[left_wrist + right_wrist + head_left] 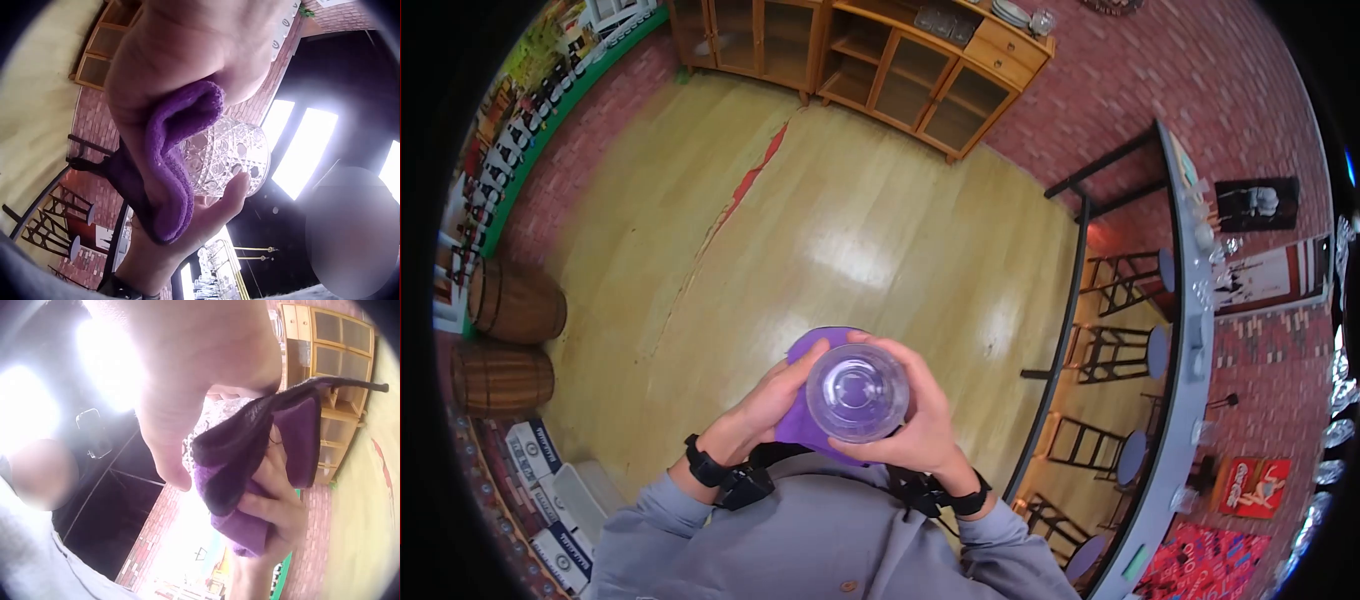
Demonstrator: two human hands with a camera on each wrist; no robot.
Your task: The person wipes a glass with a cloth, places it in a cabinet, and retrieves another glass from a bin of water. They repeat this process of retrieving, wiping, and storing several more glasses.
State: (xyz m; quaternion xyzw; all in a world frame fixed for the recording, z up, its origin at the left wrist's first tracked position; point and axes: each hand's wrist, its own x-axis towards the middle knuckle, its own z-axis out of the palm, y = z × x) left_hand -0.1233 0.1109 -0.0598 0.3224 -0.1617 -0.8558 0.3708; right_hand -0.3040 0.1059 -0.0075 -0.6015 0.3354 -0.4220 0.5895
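I hold a clear cut-glass tumbler (857, 392) at chest height, its mouth toward the head camera. My right hand (918, 422) grips its side with curled fingers. My left hand (772, 398) holds a purple cloth (808, 428) pressed against the glass's left side and underside. In the left wrist view the cloth (167, 178) is folded between my left hand (187, 56) and the patterned glass (228, 156). In the right wrist view my right hand (200, 381) is in front, with the cloth (294, 437) bunched behind it.
I stand on a wooden floor (830, 230). Two barrels (512, 302) sit at the left, a wooden cabinet (920, 70) at the far wall. A bar counter (1190, 330) with stools (1145, 350) runs along the right.
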